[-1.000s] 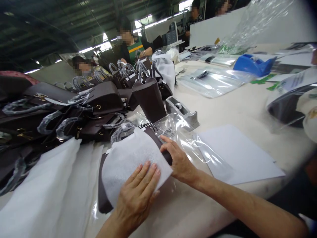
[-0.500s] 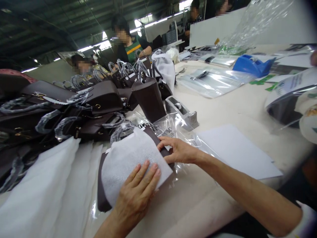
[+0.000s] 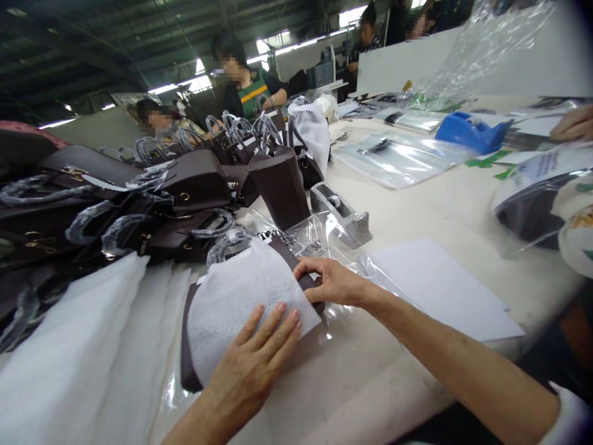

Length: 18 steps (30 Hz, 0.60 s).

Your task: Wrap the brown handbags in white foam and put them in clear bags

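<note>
"Right hand (image 3: pixel 336 282) sits wrist-higher than a second ago; thumb and forefinger parted against the bag's (image 3: pixel 188 363) side, clamped or not unclear."

"Left hand (image 3: pixel 259 349)?"

"Spread flat on the white sheet (image 3: pixel 241 290), bag beneath, on the table (image 3: pixel 417 204)."

"Handling?"

"Bag likely firm, sheet soft, light; hold the side edge."

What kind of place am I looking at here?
Probably a factory or workshop that handles bags. A big heap of near-identical dark handbags, flat clear plastic sleeves and several people in the background under a high, dark roof suggest it.
</note>
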Motion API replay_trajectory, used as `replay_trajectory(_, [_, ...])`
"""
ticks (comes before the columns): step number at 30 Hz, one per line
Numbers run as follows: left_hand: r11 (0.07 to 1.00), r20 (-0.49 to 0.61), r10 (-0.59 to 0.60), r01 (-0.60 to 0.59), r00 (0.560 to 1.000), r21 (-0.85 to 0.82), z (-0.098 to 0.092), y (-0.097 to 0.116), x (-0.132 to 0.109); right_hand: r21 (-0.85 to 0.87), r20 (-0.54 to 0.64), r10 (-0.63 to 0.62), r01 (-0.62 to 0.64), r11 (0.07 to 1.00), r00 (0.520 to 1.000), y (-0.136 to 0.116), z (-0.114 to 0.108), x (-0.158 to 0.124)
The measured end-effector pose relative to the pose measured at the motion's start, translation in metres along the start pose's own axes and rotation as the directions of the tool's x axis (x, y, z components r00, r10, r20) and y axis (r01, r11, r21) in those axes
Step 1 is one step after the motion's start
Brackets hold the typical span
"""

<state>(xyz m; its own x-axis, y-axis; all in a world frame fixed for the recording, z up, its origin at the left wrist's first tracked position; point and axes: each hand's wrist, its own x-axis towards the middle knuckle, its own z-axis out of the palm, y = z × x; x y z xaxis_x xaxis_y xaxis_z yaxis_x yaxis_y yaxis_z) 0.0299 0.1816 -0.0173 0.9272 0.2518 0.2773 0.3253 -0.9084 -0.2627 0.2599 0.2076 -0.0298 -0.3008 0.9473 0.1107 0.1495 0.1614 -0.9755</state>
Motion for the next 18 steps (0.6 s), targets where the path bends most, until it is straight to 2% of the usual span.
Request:
replay_trajectory(2, [0.999, 0.021, 0.009, -0.01, 1.0, 0.034, 0.001, 0.001, -0.003, 0.054, 0.044, 0.019, -0.022, 0.998, 0.999, -0.007, -0.005, -0.002])
replay_trajectory(3, [0.998, 0.022, 0.017, -0.018, 1.0, 0.052, 0.002, 0.002, -0.005, 0.051, 0.025, 0.029, -0.03, 0.998, 0.999, -0.011, -0.012, -0.003])
replay_trajectory(4, [0.997, 0.019, 0.027, -0.029, 0.999, 0.072, 0.002, 0.002, -0.006, 0.027, -0.035, 0.041, -0.041, 0.999, 0.999, -0.015, -0.022, -0.005])
replay_trajectory(5, [0.995, 0.008, 0.034, -0.035, 0.999, 0.089, 0.003, 0.003, -0.007, -0.011, -0.159, 0.058, -0.06, 0.998, 0.986, -0.019, -0.036, -0.008])
replay_trajectory(6, [0.994, -0.01, 0.034, -0.033, 0.999, 0.1, 0.003, 0.003, -0.007, -0.05, -0.318, 0.075, -0.096, 0.994, 0.945, -0.021, -0.053, -0.01])
replay_trajectory(8, [0.994, -0.042, 0.018, -0.013, 0.999, 0.113, 0.003, 0.003, -0.007, -0.093, -0.603, 0.107, -0.203, 0.975, 0.791, -0.025, -0.092, -0.013])
replay_trajectory(9, [0.993, -0.056, 0.013, -0.007, 0.998, 0.121, 0.003, 0.002, -0.006, -0.096, -0.674, 0.128, -0.258, 0.961, 0.728, -0.025, -0.113, -0.014])
replay_trajectory(10, [0.99, -0.06, 0.024, -0.016, 0.998, 0.137, 0.002, 0.001, -0.005, -0.089, -0.71, 0.159, -0.311, 0.946, 0.686, -0.024, -0.132, -0.013])
replay_trajectory(11, [0.986, -0.064, 0.048, -0.037, 0.997, 0.162, 0.002, -0.001, -0.005, -0.082, -0.709, 0.203, -0.365, 0.927, 0.675, -0.023, -0.149, -0.011])
replay_trajectory(12, [0.979, -0.069, 0.08, -0.066, 0.994, 0.194, 0.002, -0.003, -0.004, -0.074, -0.682, 0.259, -0.417, 0.906, 0.684, -0.021, -0.164, -0.008])
replay_trajectory(14, [0.963, -0.08, 0.142, -0.119, 0.987, 0.241, 0.004, -0.006, -0.003, -0.047, -0.618, 0.377, -0.512, 0.858, 0.69, -0.014, -0.183, 0.002])
replay_trajectory(18, [0.984, -0.226, 0.065, -0.024, 0.972, 0.178, 0.013, -0.009, -0.004, -0.025, -0.486, 0.564, -0.655, 0.755, 0.668, 0.0, -0.192, 0.035])
